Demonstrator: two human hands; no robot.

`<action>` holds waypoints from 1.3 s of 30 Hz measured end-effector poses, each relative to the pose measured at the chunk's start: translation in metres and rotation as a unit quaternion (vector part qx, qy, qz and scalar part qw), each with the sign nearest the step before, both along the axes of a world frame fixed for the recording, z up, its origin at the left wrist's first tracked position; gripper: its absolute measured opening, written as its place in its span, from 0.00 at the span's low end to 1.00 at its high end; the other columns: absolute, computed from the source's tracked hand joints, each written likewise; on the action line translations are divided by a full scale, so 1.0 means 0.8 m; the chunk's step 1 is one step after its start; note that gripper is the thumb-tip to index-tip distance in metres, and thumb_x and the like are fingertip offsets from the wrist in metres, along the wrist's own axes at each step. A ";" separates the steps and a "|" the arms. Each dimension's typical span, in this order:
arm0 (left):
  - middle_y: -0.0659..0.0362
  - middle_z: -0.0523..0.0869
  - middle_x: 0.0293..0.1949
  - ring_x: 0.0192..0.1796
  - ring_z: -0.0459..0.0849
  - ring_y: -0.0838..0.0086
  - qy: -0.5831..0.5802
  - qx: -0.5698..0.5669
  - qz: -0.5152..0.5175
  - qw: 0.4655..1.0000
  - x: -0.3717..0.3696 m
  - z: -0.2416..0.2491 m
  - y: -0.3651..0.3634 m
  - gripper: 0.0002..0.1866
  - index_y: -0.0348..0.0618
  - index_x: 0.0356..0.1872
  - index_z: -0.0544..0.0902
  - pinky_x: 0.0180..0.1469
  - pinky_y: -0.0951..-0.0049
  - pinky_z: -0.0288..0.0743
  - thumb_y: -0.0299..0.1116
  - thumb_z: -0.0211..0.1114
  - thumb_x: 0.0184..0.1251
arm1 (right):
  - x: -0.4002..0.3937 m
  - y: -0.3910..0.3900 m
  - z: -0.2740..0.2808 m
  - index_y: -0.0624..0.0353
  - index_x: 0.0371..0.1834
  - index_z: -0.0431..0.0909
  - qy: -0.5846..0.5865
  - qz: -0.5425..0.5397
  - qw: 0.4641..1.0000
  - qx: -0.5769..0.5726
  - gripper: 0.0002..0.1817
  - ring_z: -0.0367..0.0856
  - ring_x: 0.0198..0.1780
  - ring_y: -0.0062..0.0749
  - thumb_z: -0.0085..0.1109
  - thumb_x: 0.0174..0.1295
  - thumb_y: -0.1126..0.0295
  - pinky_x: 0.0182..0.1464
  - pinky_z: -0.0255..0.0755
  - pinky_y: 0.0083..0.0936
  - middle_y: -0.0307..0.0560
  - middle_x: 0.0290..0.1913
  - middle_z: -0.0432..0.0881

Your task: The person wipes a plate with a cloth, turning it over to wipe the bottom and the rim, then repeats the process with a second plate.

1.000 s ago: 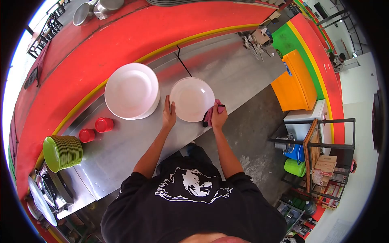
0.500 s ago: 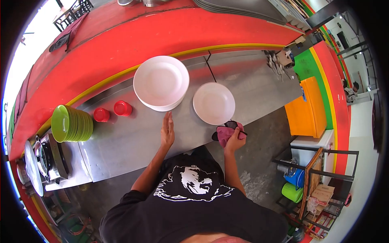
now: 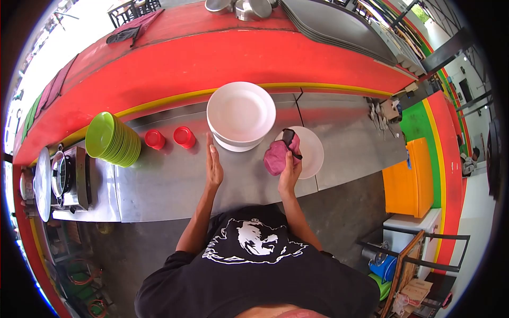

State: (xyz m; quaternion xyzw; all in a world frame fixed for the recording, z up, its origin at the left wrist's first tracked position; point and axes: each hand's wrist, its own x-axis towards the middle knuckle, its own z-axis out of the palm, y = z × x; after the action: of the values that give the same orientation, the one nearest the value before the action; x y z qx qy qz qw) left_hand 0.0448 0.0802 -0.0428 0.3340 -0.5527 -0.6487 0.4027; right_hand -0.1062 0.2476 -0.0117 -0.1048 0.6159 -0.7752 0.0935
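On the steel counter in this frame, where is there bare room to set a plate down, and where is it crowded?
Bare steel lies between the left hand and the green plate stack, in front of the red cups. More lies right of the single white plate, toward the cutlery. It is crowded around the white plate stack, where the right hand holds the pink cloth.

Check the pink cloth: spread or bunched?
Bunched. The pink cloth is wadded in the right hand, over the single plate.

Bare steel counter (image 3: 169,183) before the hands; plate stack (image 3: 241,114) and red cups (image 3: 169,138) behind.
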 end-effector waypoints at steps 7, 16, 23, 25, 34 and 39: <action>0.46 0.56 0.80 0.81 0.56 0.57 -0.004 -0.044 0.002 0.999 -0.023 0.035 -0.037 0.36 0.39 0.80 0.52 0.79 0.57 0.51 0.54 0.43 0.83 | -0.016 -0.063 0.021 0.68 0.72 0.65 0.016 0.067 0.998 0.001 0.28 0.68 0.70 0.34 0.53 0.77 0.60 0.73 0.58 0.31 0.51 0.67 0.73; 0.46 0.55 0.80 0.82 0.54 0.58 -0.028 -0.082 -0.006 0.996 -0.056 0.059 -0.090 0.38 0.37 0.80 0.53 0.79 0.59 0.50 0.55 0.45 0.83 | -0.066 -0.097 0.027 0.62 0.76 0.62 -0.004 0.168 0.985 0.024 0.29 0.70 0.69 0.34 0.51 0.77 0.62 0.71 0.61 0.31 0.50 0.69 0.73; 0.46 0.55 0.81 0.82 0.53 0.59 -0.043 -0.092 -0.012 0.995 -0.065 0.062 -0.102 0.39 0.36 0.80 0.53 0.80 0.61 0.49 0.56 0.46 0.82 | -0.079 -0.112 0.026 0.59 0.72 0.67 -0.002 0.180 0.982 0.063 0.26 0.73 0.65 0.33 0.56 0.74 0.63 0.68 0.64 0.31 0.48 0.64 0.76; 0.46 0.55 0.81 0.82 0.52 0.59 -0.048 -0.093 -0.012 0.994 -0.063 0.062 -0.099 0.39 0.35 0.79 0.53 0.80 0.62 0.48 0.56 0.46 0.82 | -0.078 -0.109 0.030 0.59 0.72 0.68 -0.025 0.186 0.981 0.058 0.26 0.73 0.64 0.32 0.56 0.73 0.63 0.68 0.64 0.31 0.47 0.63 0.77; 0.44 0.52 0.81 0.84 0.44 0.57 -0.037 -0.106 -0.001 0.994 -0.056 0.059 -0.085 0.38 0.40 0.79 0.56 0.80 0.58 0.45 0.53 0.54 0.80 | -0.077 -0.103 0.025 0.67 0.70 0.68 -0.113 0.152 0.982 -0.006 0.29 0.73 0.66 0.33 0.61 0.70 0.64 0.69 0.65 0.31 0.48 0.65 0.75; 0.44 0.47 0.82 0.84 0.35 0.56 -0.044 -0.176 0.046 0.982 -0.059 0.076 -0.064 0.35 0.48 0.80 0.58 0.80 0.52 0.41 0.50 0.56 0.79 | -0.071 -0.088 0.035 0.68 0.71 0.67 -0.126 0.142 0.979 -0.075 0.30 0.72 0.67 0.33 0.62 0.71 0.63 0.69 0.65 0.32 0.50 0.67 0.74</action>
State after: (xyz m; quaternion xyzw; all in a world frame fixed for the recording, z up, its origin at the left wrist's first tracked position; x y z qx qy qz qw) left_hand -0.0020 0.0290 0.0179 0.3115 -0.6593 -0.5070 0.4597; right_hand -0.1633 0.1771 0.0159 -0.0994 0.5182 -0.8050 0.2713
